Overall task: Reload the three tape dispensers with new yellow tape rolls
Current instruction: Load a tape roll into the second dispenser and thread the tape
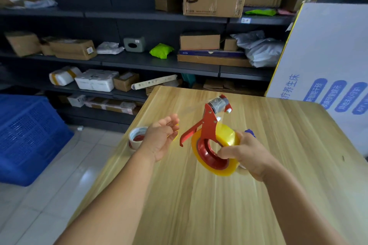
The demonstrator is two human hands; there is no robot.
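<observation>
One nearly spent tape roll with a red core sits at the wooden table's left edge, partly hidden behind your left hand, and a blue object peeks out behind your right hand. Your left hand hovers with fingers loosely spread, holding nothing, while your right hand grips the yellow tape roll mounted on the red tape dispenser. You hold it above the table's middle, roller end pointing away, the roll full, glossy and translucent around the red hub.

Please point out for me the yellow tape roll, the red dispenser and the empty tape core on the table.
yellow tape roll (225, 135): head view, on its outer yellow band.
red dispenser (208, 125): head view, on its flat red side plate.
empty tape core (135, 135): head view, on its white rim.
</observation>
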